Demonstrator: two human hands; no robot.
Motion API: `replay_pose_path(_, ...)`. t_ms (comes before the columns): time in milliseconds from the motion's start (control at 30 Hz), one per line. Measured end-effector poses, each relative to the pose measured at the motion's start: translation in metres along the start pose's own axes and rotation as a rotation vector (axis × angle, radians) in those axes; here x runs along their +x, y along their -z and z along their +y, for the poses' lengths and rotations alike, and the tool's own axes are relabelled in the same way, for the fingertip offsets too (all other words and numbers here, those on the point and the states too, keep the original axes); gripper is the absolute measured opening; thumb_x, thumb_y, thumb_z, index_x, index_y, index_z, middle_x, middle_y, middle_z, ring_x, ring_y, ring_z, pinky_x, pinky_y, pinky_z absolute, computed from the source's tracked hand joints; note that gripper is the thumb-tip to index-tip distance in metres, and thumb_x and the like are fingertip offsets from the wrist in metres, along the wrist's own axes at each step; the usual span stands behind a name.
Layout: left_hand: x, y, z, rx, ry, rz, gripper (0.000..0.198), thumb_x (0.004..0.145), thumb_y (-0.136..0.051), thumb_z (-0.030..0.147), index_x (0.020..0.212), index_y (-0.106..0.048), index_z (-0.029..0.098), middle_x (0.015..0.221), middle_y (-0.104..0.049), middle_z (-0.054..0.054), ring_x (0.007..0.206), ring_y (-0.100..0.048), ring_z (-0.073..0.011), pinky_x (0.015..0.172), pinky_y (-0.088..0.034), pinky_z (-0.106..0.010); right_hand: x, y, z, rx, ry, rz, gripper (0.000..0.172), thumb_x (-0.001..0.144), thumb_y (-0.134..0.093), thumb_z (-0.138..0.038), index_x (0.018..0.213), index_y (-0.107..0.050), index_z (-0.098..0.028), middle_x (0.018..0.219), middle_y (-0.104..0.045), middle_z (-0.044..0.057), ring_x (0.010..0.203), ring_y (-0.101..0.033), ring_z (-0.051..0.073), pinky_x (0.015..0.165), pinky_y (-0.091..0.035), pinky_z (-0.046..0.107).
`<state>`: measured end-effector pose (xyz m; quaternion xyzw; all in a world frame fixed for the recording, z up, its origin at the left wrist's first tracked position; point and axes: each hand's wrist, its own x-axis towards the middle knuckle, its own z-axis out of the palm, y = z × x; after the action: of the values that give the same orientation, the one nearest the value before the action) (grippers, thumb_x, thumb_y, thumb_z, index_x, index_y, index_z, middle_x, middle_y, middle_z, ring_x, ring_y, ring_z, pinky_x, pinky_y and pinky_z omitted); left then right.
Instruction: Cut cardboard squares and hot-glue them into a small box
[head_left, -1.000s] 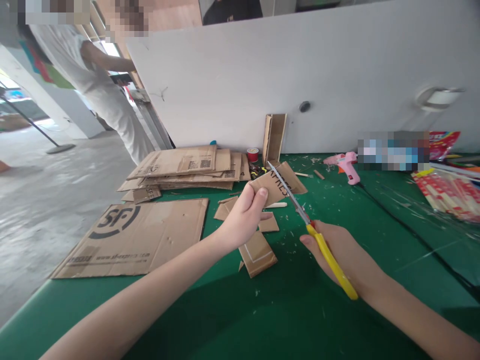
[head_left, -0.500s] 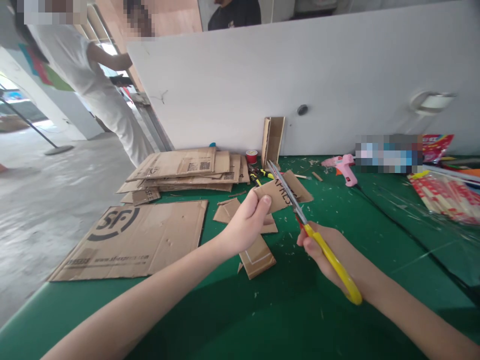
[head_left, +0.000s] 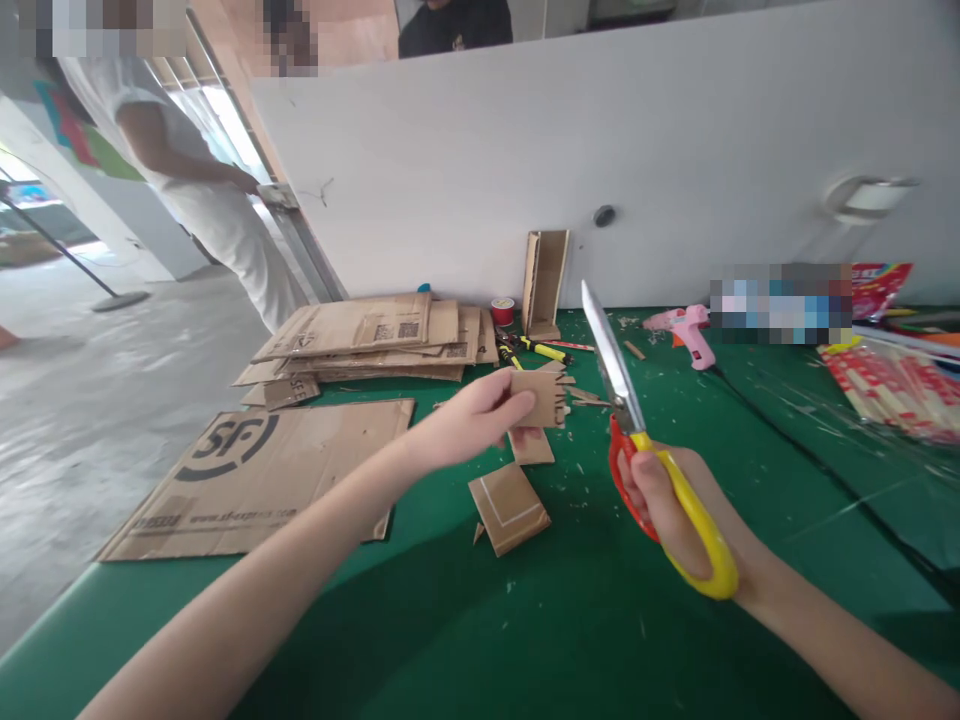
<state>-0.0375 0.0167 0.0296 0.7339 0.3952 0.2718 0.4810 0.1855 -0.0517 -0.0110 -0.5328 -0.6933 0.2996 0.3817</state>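
Pinched in my left hand (head_left: 487,408) is a small cardboard piece (head_left: 544,398) with a ragged right edge and part of some black lettering. My right hand (head_left: 667,505) grips scissors (head_left: 619,375) with one yellow and one red handle. Their blades look closed, point up and away from me, and stand apart from the cardboard piece. A square of cardboard (head_left: 510,508) with a white line lies on the green table below my left hand. Just behind the held piece are thin cardboard scraps (head_left: 589,397).
A large SF-printed cardboard sheet (head_left: 262,480) and stacked flattened cardboard (head_left: 352,330) lie left. Behind stand a narrow cardboard box (head_left: 546,285) and a red spool (head_left: 502,311). A pink glue gun (head_left: 694,335) with a black cord lies right. Someone in white (head_left: 202,190) stands beyond the white panel's left edge.
The cardboard piece has been cut shorter, and its lettered end is off. My right hand has drawn the scissors away to the right, and their blades have closed.
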Motion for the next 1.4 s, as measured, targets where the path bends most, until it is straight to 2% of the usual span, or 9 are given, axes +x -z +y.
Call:
replay_pose_path(133, 0.008, 0.044, -0.02, 0.274, 0.297, -0.116, 0.029, 0.084, -0.052, 0.045, 0.09, -0.047, 0.018, 0.074, -0.065, -0.004, 0.062, -0.062, -0.0144, 0.054, -0.046, -0.026, 0.008, 0.004, 0.011, 0.033, -0.093, 0.017, 0.047, 0.09, -0.034, -0.061, 0.062, -0.035, -0.023, 0.052, -0.036, -0.004, 0.043, -0.035, 0.011, 0.042, -0.028, 0.025)
replay_pose_path(267, 0.009, 0.065, -0.038, 0.386, 0.389, -0.224, 0.04, 0.079, -0.055, 0.046, 0.107, -0.046, 0.017, 0.072, -0.067, -0.004, 0.061, -0.061, -0.016, 0.053, -0.043, -0.025, 0.018, 0.008, 0.015, -0.214, -0.059, 0.042, 0.05, 0.083, -0.047, -0.064, 0.057, -0.034, -0.023, 0.049, -0.034, -0.005, 0.043, -0.034, 0.011, 0.042, -0.027, 0.025)
replay_pose_path(633, -0.001, 0.053, -0.015, 1.181, 0.333, -0.036, 0.048, 0.085, -0.039, 0.05, 0.115, -0.051, 0.014, 0.091, -0.068, -0.017, 0.082, -0.065, -0.0312, 0.069, -0.044, -0.036, 0.027, 0.009, 0.025, -0.281, -0.055, 0.078, 0.055, 0.082, -0.042, -0.068, 0.053, -0.028, -0.023, 0.048, -0.032, -0.003, 0.045, -0.032, 0.011, 0.042, -0.024, 0.025)
replay_pose_path(733, -0.01, 0.025, -0.001, 1.061, 0.168, -0.235, 0.052, 0.077, -0.047, 0.062, 0.103, -0.058, 0.019, 0.094, -0.067, -0.013, 0.076, -0.064, -0.0274, 0.066, -0.045, -0.035, 0.027, 0.012, 0.026, -0.23, -0.106, 0.073, 0.055, 0.083, -0.039, -0.068, 0.054, -0.028, -0.023, 0.048, -0.032, -0.003, 0.044, -0.032, 0.011, 0.042, -0.024, 0.025)
replay_pose_path(833, -0.017, -0.007, 0.007, 1.075, 0.228, -0.427, 0.063, 0.064, -0.057, 0.07, 0.093, -0.061, 0.015, 0.076, -0.065, -0.012, 0.068, -0.062, -0.0287, 0.06, -0.046, -0.036, 0.028, 0.014, 0.028, -0.138, -0.146, 0.039, 0.053, 0.084, -0.041, -0.066, 0.055, -0.031, -0.022, 0.048, -0.033, -0.004, 0.042, -0.033, 0.01, 0.04, -0.025, 0.024)
replay_pose_path(967, -0.02, -0.028, 0.002, 1.131, 0.121, -0.385, 0.073, 0.062, -0.059, 0.071, 0.104, -0.058, 0.011, 0.093, -0.063, -0.017, 0.08, -0.062, -0.0329, 0.063, -0.048, -0.038, 0.029, 0.016, 0.03, -0.032, -0.179, 0.013, 0.052, 0.084, -0.043, -0.065, 0.057, -0.034, -0.022, 0.049, -0.035, -0.004, 0.042, -0.034, 0.01, 0.04, -0.027, 0.023)
replay_pose_path(1133, -0.017, -0.018, 0.001, 0.998, 0.091, -0.409, 0.069, 0.064, -0.061, 0.064, 0.11, -0.051, 0.014, 0.089, -0.063, -0.012, 0.08, -0.061, -0.0293, 0.06, -0.045, -0.033, 0.03, 0.016, 0.032, 0.032, -0.207, 0.0, 0.052, 0.084, -0.041, -0.066, 0.059, -0.035, -0.022, 0.049, -0.033, -0.005, 0.042, -0.033, 0.009, 0.039, -0.027, 0.022)
replay_pose_path(1267, -0.012, -0.008, 0.011, 0.679, 0.063, -0.396, 0.04, 0.079, -0.052, 0.041, 0.112, -0.048, 0.02, 0.074, -0.058, -0.001, 0.065, -0.055, -0.0179, 0.054, -0.037, -0.027, 0.029, 0.015, 0.032, 0.082, -0.27, 0.006, 0.053, 0.082, -0.043, -0.069, 0.059, -0.036, -0.021, 0.048, -0.032, -0.006, 0.04, -0.033, 0.008, 0.037, -0.027, 0.022)
replay_pose_path(1400, -0.002, -0.003, 0.005, 0.143, 0.085, -0.117, 0.016, 0.077, -0.053, 0.025, 0.091, -0.049, 0.019, 0.082, -0.054, -0.001, 0.075, -0.054, -0.0149, 0.06, -0.042, -0.025, 0.029, 0.014, 0.03, 0.104, -0.292, 0.012, 0.055, 0.079, -0.043, -0.072, 0.06, -0.038, -0.021, 0.048, -0.034, -0.006, 0.04, -0.034, 0.009, 0.036, -0.028, 0.022)
